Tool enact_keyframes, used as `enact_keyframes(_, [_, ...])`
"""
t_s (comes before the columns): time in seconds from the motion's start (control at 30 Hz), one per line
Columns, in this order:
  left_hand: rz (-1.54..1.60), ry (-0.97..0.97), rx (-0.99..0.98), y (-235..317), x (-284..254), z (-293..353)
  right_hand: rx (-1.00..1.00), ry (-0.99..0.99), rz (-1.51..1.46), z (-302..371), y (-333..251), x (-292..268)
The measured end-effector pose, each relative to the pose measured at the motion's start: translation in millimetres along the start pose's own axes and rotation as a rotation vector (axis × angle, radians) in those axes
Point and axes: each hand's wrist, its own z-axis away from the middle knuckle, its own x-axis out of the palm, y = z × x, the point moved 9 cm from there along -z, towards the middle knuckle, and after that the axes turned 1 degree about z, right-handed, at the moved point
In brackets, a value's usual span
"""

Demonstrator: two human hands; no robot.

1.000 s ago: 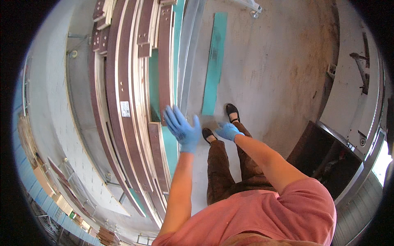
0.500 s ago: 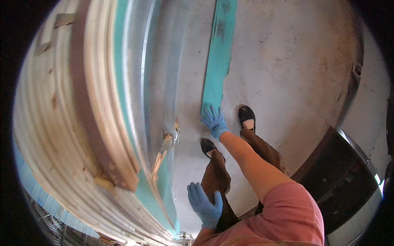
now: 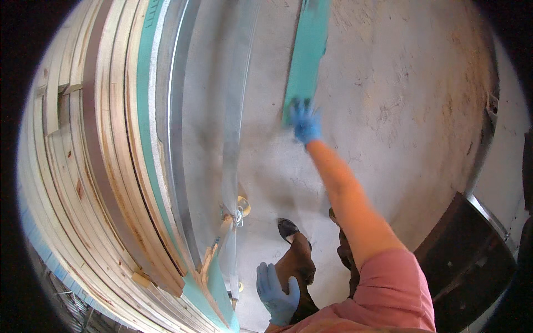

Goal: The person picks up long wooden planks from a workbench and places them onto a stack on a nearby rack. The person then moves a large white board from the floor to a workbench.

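A long green strip with ragged edges [image 3: 306,61], which looks like drywall, stretches over the grey floor away from me. At its near end my right hand [image 3: 306,123], in a blue glove, is reaching out with the arm extended. The fingers are slightly blurred but look spread, their tips over the strip. Whether they press on it, I cannot tell. Low in front of my body, my left hand [image 3: 276,294], also blue-gloved, hangs open with thumb apart from the fingers and nothing in it. My shoe [image 3: 287,228] shows between the hands.
On the left stands a row of upright wooden boards [image 3: 111,139], a green sheet [image 3: 145,100] and metal channels [image 3: 175,127]. A caster wheel [image 3: 244,206] sits at the foot of the rack beside a splintered wood piece [image 3: 209,265]. A dark panel [image 3: 466,250] leans at the right.
My right hand has moved farther forward, and the strip's near end has shifted away from me across the floor. My left hand stays open near my body. My view has tilted forward.
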Motion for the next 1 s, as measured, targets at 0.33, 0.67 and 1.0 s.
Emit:
enact_keyframes(0.33, [0.083,-0.005,0.031,30,-11,12,0.149,-0.104,-0.617,-15,107,-146])
enact_keyframes(0.67, [0.251,0.312,-0.173,-37,-23,122,0.236,0.111,-2.007,77,-80,-384])
enact_keyframes(1.0, [-0.281,0.475,-0.117,-132,-182,75,0.328,0.412,-1.867,-60,-61,-416])
